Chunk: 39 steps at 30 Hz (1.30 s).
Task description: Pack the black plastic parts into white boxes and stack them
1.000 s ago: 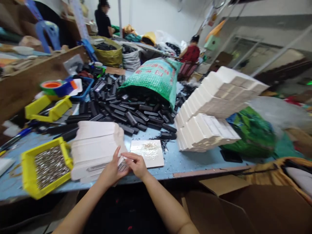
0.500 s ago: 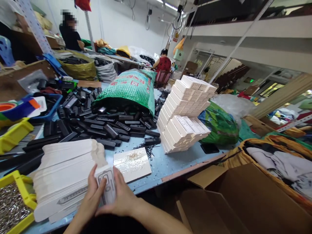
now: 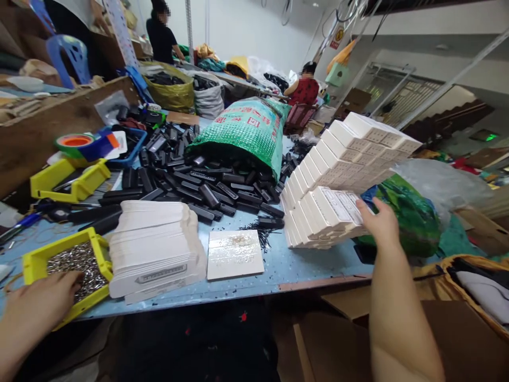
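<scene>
My left hand (image 3: 43,297) reaches over the near side of a yellow bin (image 3: 27,263) with small shiny metal pieces (image 3: 85,257). Its fingers curl down among them, tips partly hidden; what they hold cannot be made out. Out to the right, my right hand (image 3: 377,220) grips a small white box (image 3: 350,205) with printed outlines, at the end of the lower front row of a tall stack of white boxes (image 3: 318,159). The thumb lies on its top edge; the other fingers are mostly hidden behind. Between my hands are a pile of flat white cartons (image 3: 153,233) and a white board (image 3: 235,257).
Many black plastic pieces (image 3: 210,196) spread from a green sack (image 3: 246,124). Another yellow bin (image 3: 55,180) and tape rolls (image 3: 75,140) are at left. An open cardboard box (image 3: 338,334) stands below the table edge at right. Other people (image 3: 304,87) work at the back.
My hands have parted from the small white box held between them. The right hand has carried the box to the stack; the left has moved to the metal pieces. The view has shifted left.
</scene>
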{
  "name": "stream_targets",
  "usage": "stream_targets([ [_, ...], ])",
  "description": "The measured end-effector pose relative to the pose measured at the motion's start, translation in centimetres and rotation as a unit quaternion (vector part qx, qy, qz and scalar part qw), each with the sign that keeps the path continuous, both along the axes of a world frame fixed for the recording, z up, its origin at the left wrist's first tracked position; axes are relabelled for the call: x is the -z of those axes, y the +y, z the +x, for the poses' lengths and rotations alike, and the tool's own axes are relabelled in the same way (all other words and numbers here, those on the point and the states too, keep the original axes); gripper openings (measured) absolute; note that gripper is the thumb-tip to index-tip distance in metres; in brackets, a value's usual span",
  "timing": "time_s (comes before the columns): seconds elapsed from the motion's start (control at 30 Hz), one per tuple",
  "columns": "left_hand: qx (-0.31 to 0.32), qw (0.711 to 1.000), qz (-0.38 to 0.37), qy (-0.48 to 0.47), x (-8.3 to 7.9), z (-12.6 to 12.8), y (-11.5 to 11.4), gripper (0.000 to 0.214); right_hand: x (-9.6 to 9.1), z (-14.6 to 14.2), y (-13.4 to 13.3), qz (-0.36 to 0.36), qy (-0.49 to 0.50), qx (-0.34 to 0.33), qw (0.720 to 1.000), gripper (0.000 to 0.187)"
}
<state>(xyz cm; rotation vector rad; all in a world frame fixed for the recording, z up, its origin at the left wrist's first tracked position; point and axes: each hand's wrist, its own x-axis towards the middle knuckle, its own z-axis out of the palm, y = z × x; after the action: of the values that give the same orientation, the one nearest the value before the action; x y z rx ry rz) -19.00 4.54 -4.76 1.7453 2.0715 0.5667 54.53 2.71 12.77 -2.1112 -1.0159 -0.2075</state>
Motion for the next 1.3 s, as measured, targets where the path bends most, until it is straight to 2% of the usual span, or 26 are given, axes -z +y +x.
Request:
stream_targets([
  [0.07,0.032,0.993,-0.042,0.101,-0.4,1.0,0.2,0.032,2.5,-4.9,1.5,0.089,-0.034,-0.115,0.989,0.031],
  [0.1,0.040,0.988,-0.064,0.138,-0.9,1.6,0.2,0.034,4.2,-7.7,2.5,0.098,-0.009,-0.202,0.974,0.027],
  [0.13,0.039,0.984,-0.076,0.158,-1.6,2.2,0.2,0.034,6.1,-10.3,3.5,0.066,0.048,-0.298,0.951,0.022],
  [0.17,0.033,0.982,-0.074,0.172,-2.3,2.8,0.2,0.034,8.0,-12.6,4.6,0.038,0.078,-0.347,0.934,0.016],
  [0.27,0.019,0.986,-0.016,0.164,-4.7,3.6,0.0,0.039,13.0,-16.5,7.4,0.000,0.116,-0.380,0.918,0.010],
  [0.37,0.010,0.993,0.060,0.100,-6.3,3.8,-1.2,0.050,15.3,-16.1,8.1,-0.022,0.122,-0.392,0.912,0.014],
  [0.4,-0.012,0.994,0.081,0.073,-6.6,4.2,-1.8,0.051,15.5,-15.7,7.8,-0.031,0.121,-0.399,0.909,0.017],
  [0.47,-0.112,0.989,0.096,-0.007,-6.7,6.0,-3.1,0.044,15.1,-15.4,6.6,-0.033,0.115,-0.408,0.905,0.024],
  [0.53,-0.236,0.956,0.063,-0.165,-6.2,9.7,-4.2,0.039,14.5,-16.6,5.0,-0.004,0.138,-0.416,0.899,0.031],
  [0.57,-0.260,0.923,0.025,-0.282,-5.8,12.2,-4.6,0.040,14.2,-17.8,4.0,0.024,0.174,-0.417,0.892,0.035],
  [0.63,-0.217,0.819,-0.049,-0.530,-4.8,17.6,-5.0,0.046,13.7,-21.3,2.1,0.072,0.289,-0.412,0.861,0.040],
  [0.67,-0.196,0.765,-0.097,-0.606,-4.3,20.2,-5.0,0.047,13.4,-23.2,1.2,0.083,0.354,-0.407,0.838,0.042],
  [0.73,-0.176,0.671,-0.164,-0.701,-3.6,24.3,-5.0,0.046,12.9,-27.0,-0.3,0.093,0.467,-0.403,0.781,0.039],
  [0.8,-0.165,0.620,-0.183,-0.745,-3.3,26.7,-5.0,0.042,12.3,-29.9,-1.1,0.126,0.550,-0.399,0.722,0.030],
  [0.87,-0.156,0.607,-0.177,-0.759,-3.3,27.5,-5.1,0.038,11.7,-31.6,-1.3,0.194,0.596,-0.373,0.684,0.023],
  [1.0,-0.138,0.614,-0.169,-0.758,-3.7,27.4,-5.4,0.036,10.9,-32.7,-0.5,0.300,0.622,-0.249,0.679,0.016],
  [1.1,-0.129,0.622,-0.147,-0.758,-3.9,27.5,-5.6,0.038,10.7,-33.0,0.0,0.337,0.646,-0.202,0.655,0.014],
  [1.3,-0.097,0.621,-0.114,-0.769,-3.9,28.1,-5.9,0.039,11.0,-33.8,0.0,0.355,0.664,-0.178,0.634,0.015],
])
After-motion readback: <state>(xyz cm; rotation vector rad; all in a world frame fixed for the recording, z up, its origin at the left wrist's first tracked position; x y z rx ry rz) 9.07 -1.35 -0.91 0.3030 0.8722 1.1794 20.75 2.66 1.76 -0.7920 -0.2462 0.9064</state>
